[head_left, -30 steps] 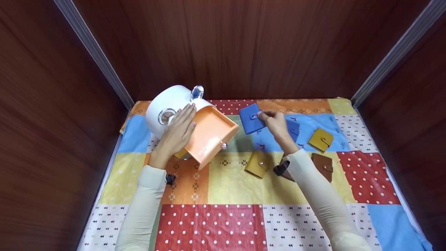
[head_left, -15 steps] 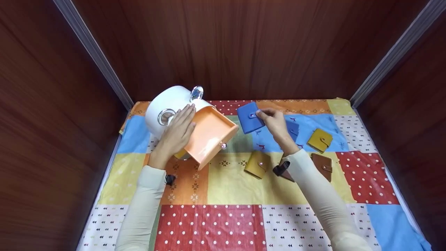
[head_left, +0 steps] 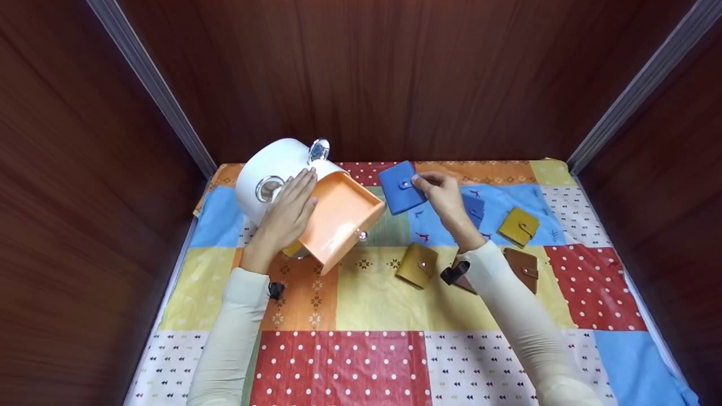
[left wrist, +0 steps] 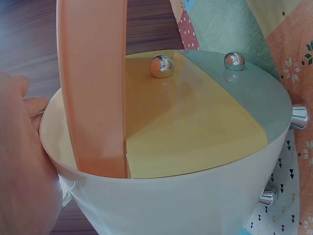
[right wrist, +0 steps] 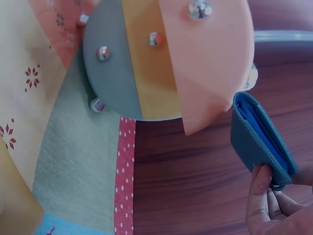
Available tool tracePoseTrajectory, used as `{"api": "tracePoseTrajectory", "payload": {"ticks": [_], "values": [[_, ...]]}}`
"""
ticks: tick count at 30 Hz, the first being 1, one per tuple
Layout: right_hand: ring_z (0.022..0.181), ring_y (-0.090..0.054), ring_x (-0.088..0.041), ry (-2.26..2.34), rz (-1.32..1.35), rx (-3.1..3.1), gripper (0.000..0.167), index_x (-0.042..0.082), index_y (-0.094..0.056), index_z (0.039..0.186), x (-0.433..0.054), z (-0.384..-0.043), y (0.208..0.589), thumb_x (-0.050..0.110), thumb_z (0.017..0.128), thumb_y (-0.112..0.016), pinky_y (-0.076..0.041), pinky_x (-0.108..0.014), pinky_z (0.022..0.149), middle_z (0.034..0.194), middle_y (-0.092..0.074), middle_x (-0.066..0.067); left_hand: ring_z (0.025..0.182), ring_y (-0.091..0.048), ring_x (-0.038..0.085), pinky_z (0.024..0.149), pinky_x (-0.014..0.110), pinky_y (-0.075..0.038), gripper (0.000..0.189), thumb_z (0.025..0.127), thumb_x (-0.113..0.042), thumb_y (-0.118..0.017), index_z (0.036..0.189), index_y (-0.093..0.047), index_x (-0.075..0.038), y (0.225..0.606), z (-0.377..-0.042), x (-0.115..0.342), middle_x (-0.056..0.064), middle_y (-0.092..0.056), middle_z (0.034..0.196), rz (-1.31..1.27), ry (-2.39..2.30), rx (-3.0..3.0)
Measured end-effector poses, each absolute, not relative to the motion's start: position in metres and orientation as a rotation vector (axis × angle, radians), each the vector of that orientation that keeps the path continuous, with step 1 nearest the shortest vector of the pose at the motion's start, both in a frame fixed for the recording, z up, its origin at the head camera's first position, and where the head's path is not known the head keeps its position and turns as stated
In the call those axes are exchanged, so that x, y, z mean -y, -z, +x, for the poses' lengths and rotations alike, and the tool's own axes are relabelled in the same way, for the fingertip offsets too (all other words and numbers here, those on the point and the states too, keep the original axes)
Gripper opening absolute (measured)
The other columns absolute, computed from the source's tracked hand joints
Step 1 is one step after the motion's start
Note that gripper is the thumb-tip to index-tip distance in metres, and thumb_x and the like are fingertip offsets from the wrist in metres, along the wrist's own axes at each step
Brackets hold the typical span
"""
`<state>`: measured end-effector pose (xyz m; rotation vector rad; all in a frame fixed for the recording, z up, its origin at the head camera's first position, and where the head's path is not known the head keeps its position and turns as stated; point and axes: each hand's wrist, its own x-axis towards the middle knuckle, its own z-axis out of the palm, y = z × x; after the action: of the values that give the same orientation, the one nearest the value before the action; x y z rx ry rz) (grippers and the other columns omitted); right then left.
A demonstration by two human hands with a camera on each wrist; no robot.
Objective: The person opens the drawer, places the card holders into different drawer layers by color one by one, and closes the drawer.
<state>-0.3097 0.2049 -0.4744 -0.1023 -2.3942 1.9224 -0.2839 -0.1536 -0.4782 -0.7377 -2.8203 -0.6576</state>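
Observation:
My right hand pinches a blue wallet by its snap-strap side, held up just right of the pulled-out orange drawer. In the right wrist view the wallet shows edge-on between thumb and fingers. My left hand lies with straight fingers on top of the white rounded drawer box, beside the drawer. From the left wrist, the box's front shows a yellow drawer and a grey-green drawer pushed in, each with a silver knob. The visible drawer floor is bare.
On the patchwork cloth lie a mustard wallet, another mustard wallet, a brown wallet and a blue wallet. One more brown wallet is partly under my right wrist. Wooden panels enclose the table.
My right hand has moved slightly left and up with the blue wallet, bringing it nearer the orange drawer. The left hand and the drawer box stay in place.

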Motion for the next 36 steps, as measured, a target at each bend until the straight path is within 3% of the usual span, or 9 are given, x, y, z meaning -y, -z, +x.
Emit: {"api": "tracePoseTrajectory", "payload": {"ticks": [7, 15, 28, 36], "values": [[0.095, -0.062, -0.011, -1.947, -0.094, 2.358, 0.033, -0.003, -0.074, 0.123, -0.200, -0.309, 0.470, 0.022, 0.102, -0.072, -0.051, -0.023, 0.082, 0.106, -0.072, -0.002, 0.168, -0.015, 0.027, 0.139, 0.044, -0.007, 0.057, 0.117, -0.033, -0.031, 0.168, -0.026, -0.007, 0.477, -0.283, 0.154, 0.007, -0.021, 0.179, -0.749, 0.693, 2.804], [0.093, -0.062, -0.011, -1.989, -0.094, 2.356, 0.033, -0.003, -0.073, 0.125, -0.193, -0.307, 0.465, 0.021, 0.102, -0.071, -0.053, -0.022, 0.081, 0.108, -0.070, -0.004, 0.168, -0.015, 0.028, 0.139, 0.045, -0.008, 0.057, 0.118, -0.032, -0.031, 0.169, -0.025, -0.007, 0.479, -0.283, 0.154, 0.007, -0.021, 0.179, -0.741, 0.671, 2.805], [0.099, -0.062, -0.012, -2.063, -0.065, 2.346, 0.034, -0.001, -0.072, 0.126, -0.185, -0.300, 0.455, 0.023, 0.103, -0.071, -0.054, -0.029, 0.091, 0.112, -0.069, -0.004, 0.167, -0.016, 0.029, 0.139, 0.045, -0.008, 0.058, 0.118, -0.033, -0.030, 0.168, -0.025, -0.006, 0.479, -0.283, 0.154, 0.009, -0.021, 0.178, -0.753, 0.665, 2.796], [0.096, -0.064, -0.009, -2.105, -0.046, 2.320, 0.032, -0.002, -0.073, 0.125, -0.178, -0.298, 0.452, 0.021, 0.102, -0.072, -0.055, -0.025, 0.089, 0.108, -0.071, -0.002, 0.167, -0.017, 0.030, 0.139, 0.046, -0.009, 0.057, 0.117, -0.031, -0.032, 0.168, -0.026, -0.005, 0.479, -0.284, 0.154, 0.010, -0.022, 0.178, -0.755, 0.676, 2.793]]}}
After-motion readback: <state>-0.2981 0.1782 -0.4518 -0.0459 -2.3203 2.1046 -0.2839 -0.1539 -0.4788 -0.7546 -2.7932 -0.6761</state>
